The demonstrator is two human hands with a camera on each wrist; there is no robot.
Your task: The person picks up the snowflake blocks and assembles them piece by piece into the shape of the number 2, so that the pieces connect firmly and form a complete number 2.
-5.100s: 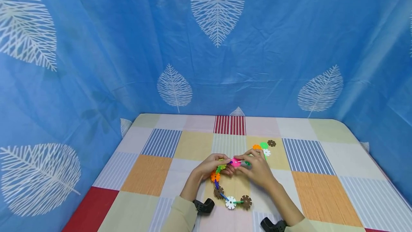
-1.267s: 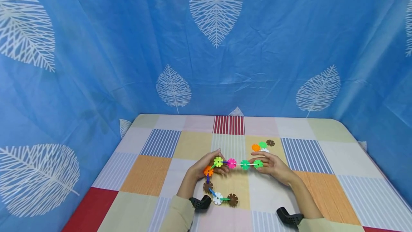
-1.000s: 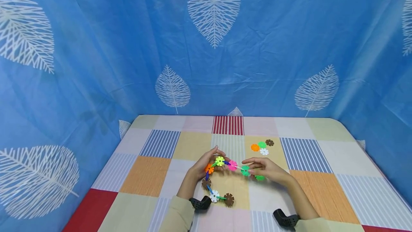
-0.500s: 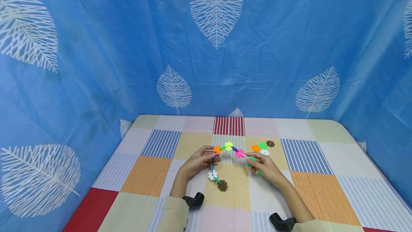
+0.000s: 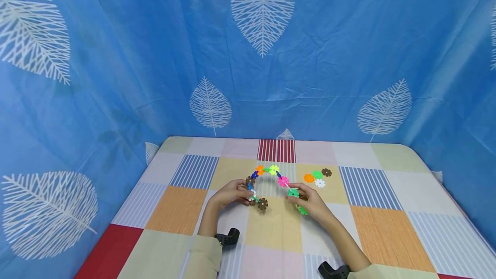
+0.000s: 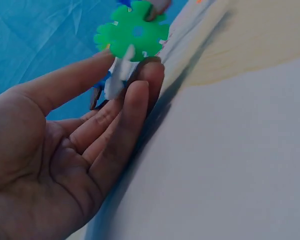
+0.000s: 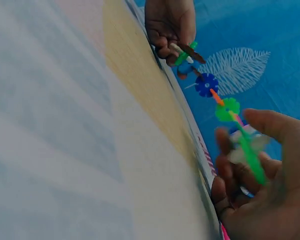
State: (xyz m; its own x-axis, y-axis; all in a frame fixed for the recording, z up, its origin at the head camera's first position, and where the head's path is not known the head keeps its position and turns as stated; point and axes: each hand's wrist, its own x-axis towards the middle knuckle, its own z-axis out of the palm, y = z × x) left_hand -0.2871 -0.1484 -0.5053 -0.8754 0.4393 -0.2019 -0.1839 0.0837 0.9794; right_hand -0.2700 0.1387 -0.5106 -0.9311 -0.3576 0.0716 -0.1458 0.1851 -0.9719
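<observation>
Both hands hold a curved chain of slotted flower-shaped plastic discs, raised in an arch. My left hand pinches it near the white disc; a brown disc hangs from that end. From there the arch runs through a blue disc, an orange disc, a yellow disc and a pink disc. My right hand grips the green disc, with another green disc below its fingers. In the right wrist view the gripped part is blurred.
Beyond my right hand lie loose discs: an orange one, a green one, a white one and a brown one. A patchwork cloth covers the table, and a blue leaf-print curtain surrounds it.
The chain has gone from stretched rightward to a raised arch farther from me. My left hand has shifted along it from the yellow disc to the white one; the right hand has come leftward.
</observation>
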